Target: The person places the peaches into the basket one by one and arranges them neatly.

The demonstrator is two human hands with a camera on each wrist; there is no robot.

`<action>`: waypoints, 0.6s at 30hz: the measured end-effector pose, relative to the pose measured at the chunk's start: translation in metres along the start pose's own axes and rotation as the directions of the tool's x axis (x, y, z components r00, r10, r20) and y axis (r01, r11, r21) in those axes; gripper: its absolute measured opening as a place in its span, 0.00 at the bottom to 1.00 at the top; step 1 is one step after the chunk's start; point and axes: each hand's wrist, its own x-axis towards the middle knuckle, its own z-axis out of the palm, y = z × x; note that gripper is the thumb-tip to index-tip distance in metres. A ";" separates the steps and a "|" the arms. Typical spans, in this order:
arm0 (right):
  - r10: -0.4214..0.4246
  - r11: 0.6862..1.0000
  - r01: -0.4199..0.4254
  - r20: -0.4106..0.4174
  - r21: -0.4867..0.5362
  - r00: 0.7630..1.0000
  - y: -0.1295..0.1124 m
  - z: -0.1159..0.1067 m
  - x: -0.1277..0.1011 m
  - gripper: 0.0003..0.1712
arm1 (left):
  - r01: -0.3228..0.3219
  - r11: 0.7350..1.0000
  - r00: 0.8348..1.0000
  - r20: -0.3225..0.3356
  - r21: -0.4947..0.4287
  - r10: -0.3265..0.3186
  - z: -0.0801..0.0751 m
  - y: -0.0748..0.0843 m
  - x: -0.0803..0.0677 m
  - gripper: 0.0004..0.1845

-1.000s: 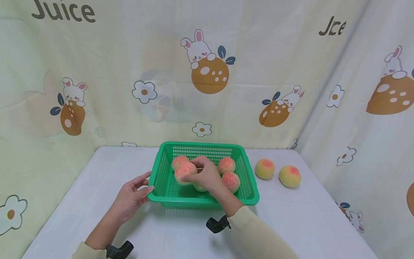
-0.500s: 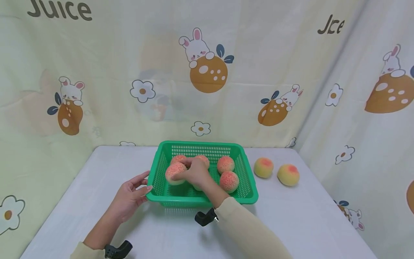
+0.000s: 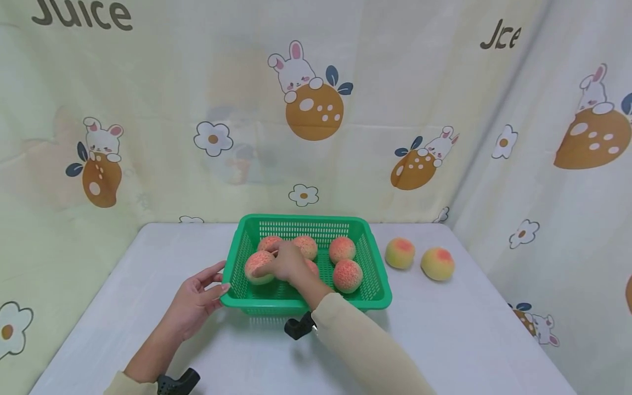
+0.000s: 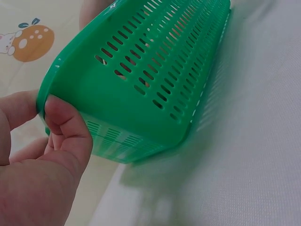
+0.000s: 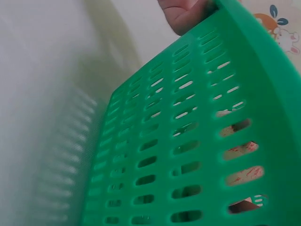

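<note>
A person's right hand [image 3: 286,263] curls its grip around a peach [image 3: 258,267] at the left end of a green basket [image 3: 380,299] on the white desk [image 3: 469,329], while the left hand [image 3: 195,299] pinches the basket's left corner. Four more peaches lie inside; two peaches [image 3: 418,258] sit right of it.

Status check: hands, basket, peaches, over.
Left hand pinches green plastic basket rim. Right hand grips a pink peach inside. Two yellow-pink peaches on table, apart. Nothing blocking.
</note>
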 end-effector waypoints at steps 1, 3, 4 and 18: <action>0.002 1.000 -0.002 -0.001 -0.006 1.000 0.000 0.001 0.001 0.39 | -0.001 1.000 1.000 0.002 -0.001 0.001 0.000 0.000 0.000 0.37; 0.008 1.000 -0.008 -0.004 -0.014 1.000 -0.001 0.002 0.001 0.39 | -0.003 1.000 1.000 0.004 -0.001 0.003 0.000 0.000 0.000 0.37; 0.011 1.000 -0.011 -0.005 -0.014 1.000 -0.001 0.003 0.002 0.39 | -0.004 1.000 1.000 0.006 -0.002 0.004 0.001 0.000 0.000 0.37; 0.037 0.995 -0.037 -0.002 -0.096 0.999 -0.001 0.014 0.003 0.39 | 0.000 1.000 1.000 0.004 0.022 0.000 -0.001 0.000 -0.001 0.36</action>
